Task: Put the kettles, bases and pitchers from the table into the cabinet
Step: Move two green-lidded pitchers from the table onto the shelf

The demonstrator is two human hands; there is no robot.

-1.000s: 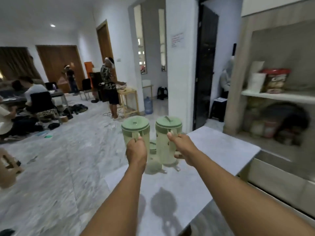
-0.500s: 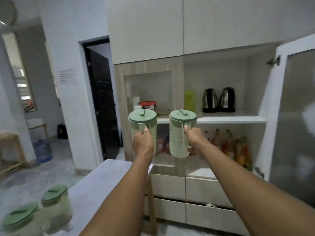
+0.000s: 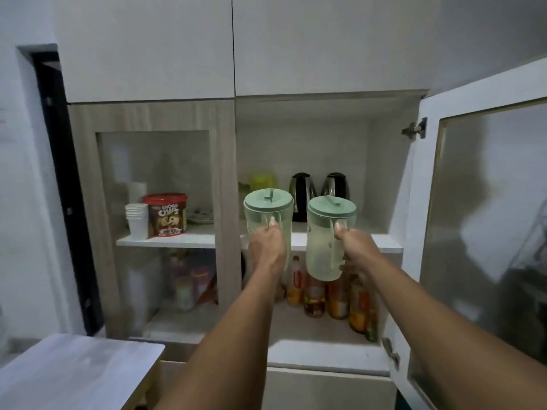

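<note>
I hold two pale green pitchers with darker green lids up in front of the open cabinet. My left hand (image 3: 266, 247) grips the handle of the left pitcher (image 3: 268, 211). My right hand (image 3: 356, 247) grips the handle of the right pitcher (image 3: 321, 247). Both pitchers hang upright just before the front edge of the white middle shelf (image 3: 384, 247). Two steel and black kettles (image 3: 302, 192) (image 3: 336, 184) stand at the back of that shelf, beside a yellow-green pitcher (image 3: 263, 182).
The glass cabinet door (image 3: 488, 232) stands swung open on the right. Several bottles (image 3: 337, 300) fill the lower shelf. Behind the left glass panel are stacked white cups (image 3: 136, 220) and a choco chips tub (image 3: 167, 214). A grey table corner (image 3: 74, 371) lies lower left.
I turned from the table to the cabinet and came closer. Both pitchers moved with my hands up to the level of the middle shelf.
</note>
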